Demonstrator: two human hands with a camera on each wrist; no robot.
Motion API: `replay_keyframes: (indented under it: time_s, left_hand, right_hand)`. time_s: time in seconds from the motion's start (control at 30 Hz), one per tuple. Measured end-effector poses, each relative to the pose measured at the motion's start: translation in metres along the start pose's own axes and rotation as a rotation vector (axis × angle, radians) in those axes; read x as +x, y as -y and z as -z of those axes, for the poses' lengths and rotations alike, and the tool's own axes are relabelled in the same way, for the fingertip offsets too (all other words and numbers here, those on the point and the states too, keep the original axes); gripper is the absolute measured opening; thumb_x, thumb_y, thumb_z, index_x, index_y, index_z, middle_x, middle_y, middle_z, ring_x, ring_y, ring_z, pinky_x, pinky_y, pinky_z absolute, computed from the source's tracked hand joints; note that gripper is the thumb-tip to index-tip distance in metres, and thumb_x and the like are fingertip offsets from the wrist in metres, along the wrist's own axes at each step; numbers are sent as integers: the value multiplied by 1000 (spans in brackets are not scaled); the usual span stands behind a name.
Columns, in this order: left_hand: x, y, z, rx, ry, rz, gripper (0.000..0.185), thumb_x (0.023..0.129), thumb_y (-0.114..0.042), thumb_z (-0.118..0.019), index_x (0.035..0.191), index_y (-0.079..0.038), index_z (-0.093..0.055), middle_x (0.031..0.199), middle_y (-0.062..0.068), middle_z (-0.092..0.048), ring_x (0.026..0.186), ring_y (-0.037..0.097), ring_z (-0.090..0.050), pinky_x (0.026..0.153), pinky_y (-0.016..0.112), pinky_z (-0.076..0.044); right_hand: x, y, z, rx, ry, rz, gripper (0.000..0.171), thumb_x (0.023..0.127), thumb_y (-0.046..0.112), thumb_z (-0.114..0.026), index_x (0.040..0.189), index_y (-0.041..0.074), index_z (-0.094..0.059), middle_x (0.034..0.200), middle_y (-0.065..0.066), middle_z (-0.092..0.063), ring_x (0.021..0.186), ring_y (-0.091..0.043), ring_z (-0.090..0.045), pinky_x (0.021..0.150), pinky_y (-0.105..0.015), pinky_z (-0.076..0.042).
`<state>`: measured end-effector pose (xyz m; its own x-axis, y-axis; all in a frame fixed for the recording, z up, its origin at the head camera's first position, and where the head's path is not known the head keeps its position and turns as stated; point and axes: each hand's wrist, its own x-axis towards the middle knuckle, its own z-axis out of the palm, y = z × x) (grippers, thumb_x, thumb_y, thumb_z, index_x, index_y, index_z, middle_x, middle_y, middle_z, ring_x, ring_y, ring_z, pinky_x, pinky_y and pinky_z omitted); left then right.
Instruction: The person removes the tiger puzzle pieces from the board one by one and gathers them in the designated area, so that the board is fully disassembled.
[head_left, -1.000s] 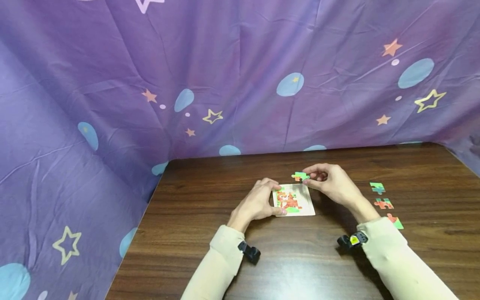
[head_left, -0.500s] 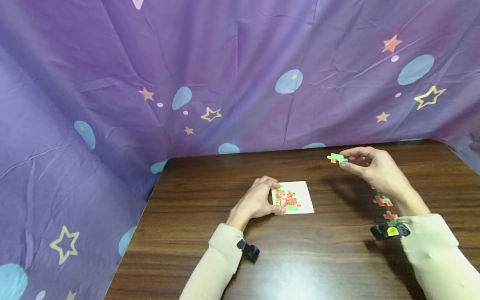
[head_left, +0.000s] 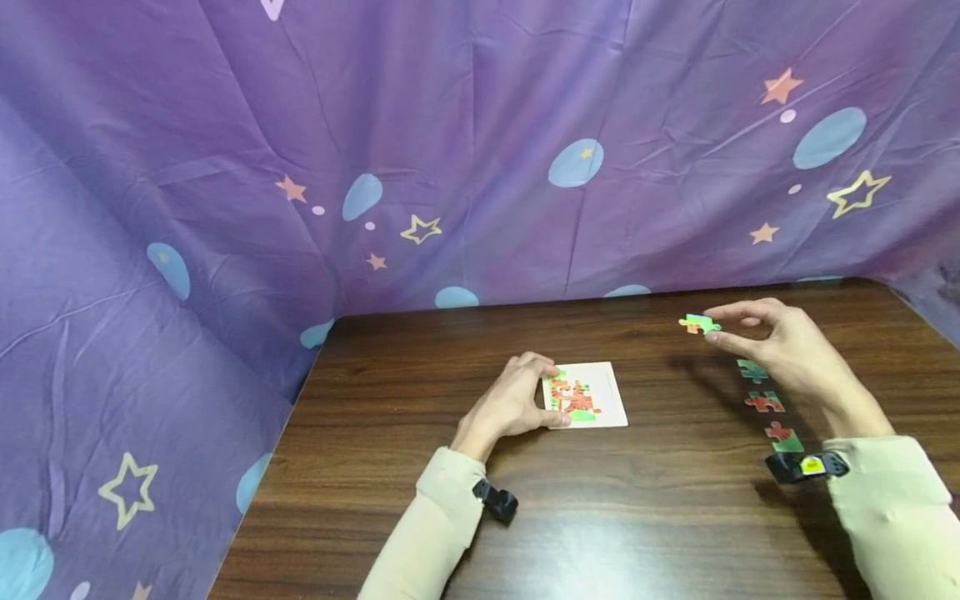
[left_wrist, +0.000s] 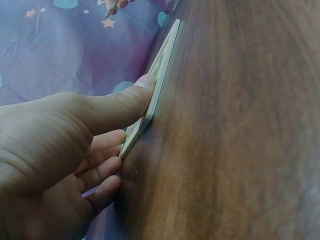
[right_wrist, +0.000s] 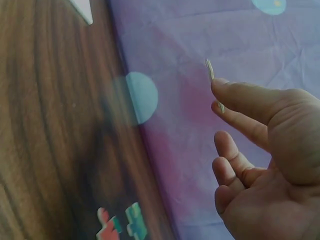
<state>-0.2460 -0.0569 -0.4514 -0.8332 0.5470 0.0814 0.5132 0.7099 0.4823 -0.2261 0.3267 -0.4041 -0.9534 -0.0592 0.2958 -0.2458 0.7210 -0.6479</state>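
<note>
My left hand [head_left: 507, 398] grips the left side of a square white puzzle board [head_left: 610, 398] lying on the table. Its thumb is at the near edge and its fingers at the far left corner. Orange and green joined pieces cover the board's left part; the right part is bare white. In the left wrist view the thumb [left_wrist: 120, 105] rests over the board's edge [left_wrist: 162, 85]. Up over the table on the right, my right hand [head_left: 795, 346] pinches a green and orange puzzle piece [head_left: 699, 323] between thumb and fingers. The right wrist view shows this piece [right_wrist: 210, 69] edge-on.
Loose pieces lie in a column below the right hand: a green-blue one [head_left: 752, 372], a red one [head_left: 765, 402] and a red-green one [head_left: 783, 437]. A purple patterned cloth [head_left: 480, 167] hangs along the far and left sides of the brown wooden table [head_left: 375, 467].
The right hand has carried the green and orange piece from the board's far edge to the right and away from it. The left hand has stayed on the board.
</note>
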Motion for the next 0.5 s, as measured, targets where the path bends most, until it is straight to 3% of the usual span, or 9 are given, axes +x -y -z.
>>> replay_keyframes:
  time_s: [0.17,0.5]
  left_hand:
    - [1,1,0,-3,-1,-5,77,77,-36,-93,141,-8,-61,146,3,-56,139,19,-45,120,25,-34]
    - [1,0,1,10,-4,-6,77,78,-37,-93,141,-8,-61,147,2,-56,139,19,-45,119,24,-34]
  right_hand:
    - [-1,-12,-5,4,32,-30,39,91,39,-80,127,24,-74,129,-8,-64,113,-20,-48,88,-34,-35]
    - [-6,-41,-15,25,109,-26,39,92,35,-80,128,21,-74,129,-5,-63,113,-16,-47,84,-22,-38]
